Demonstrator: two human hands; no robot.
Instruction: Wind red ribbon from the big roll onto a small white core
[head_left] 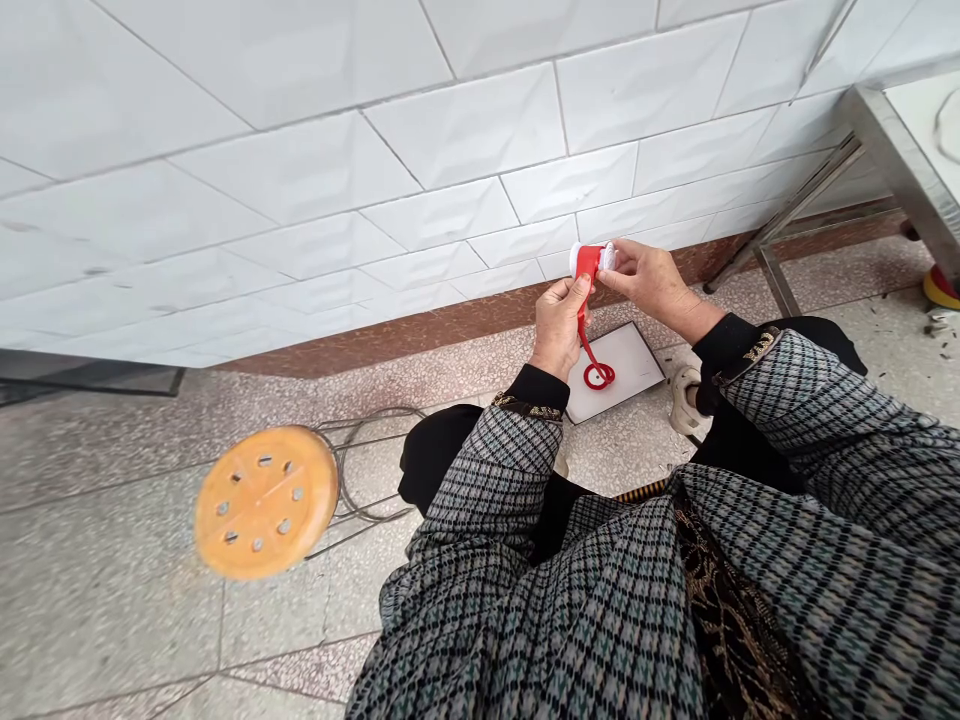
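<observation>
I hold a small white spool of red ribbon up in front of me, near the tiled wall. My right hand is closed on the spool's right end. My left hand pinches the red ribbon just below the spool. The loose ribbon hangs down from my left hand and ends in a small coil lying on a white board on the floor. Both arms are in grey checked sleeves with black cuffs.
An orange round stool with a wire frame stands on the floor at my left. A metal table with slanted legs stands at the upper right. A white shoe shows beside the board. The white tiled wall is close ahead.
</observation>
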